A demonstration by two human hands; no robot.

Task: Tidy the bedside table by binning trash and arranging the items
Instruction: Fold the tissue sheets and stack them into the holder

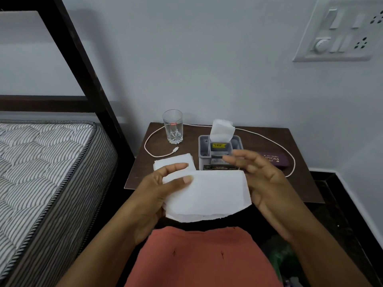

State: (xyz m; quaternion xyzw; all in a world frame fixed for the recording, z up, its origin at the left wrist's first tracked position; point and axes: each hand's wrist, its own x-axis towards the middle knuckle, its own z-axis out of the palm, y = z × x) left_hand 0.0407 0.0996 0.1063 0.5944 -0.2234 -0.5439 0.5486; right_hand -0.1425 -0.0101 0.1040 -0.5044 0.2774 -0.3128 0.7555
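Observation:
My left hand [159, 191] pinches the left edge of a folded white tissue [209, 195], held in the air in front of the dark bedside table [259, 189]. Just right of the tissue, my right hand [263, 179] is blurred with its fingers spread; whether it touches the tissue is unclear. Another folded white tissue [176, 161] lies on the table's near left. A grey tissue holder [219, 152] with a tissue sticking up stands in the middle. A clear glass [173, 127] stands at the back left.
A white charging cable [153, 137] loops along the table's back and both sides. A purple spectacle case [273, 160] lies to the right of the holder. A striped mattress [41, 162] and dark bed frame [87, 75] stand to the left. A switchboard [339, 32] is on the wall.

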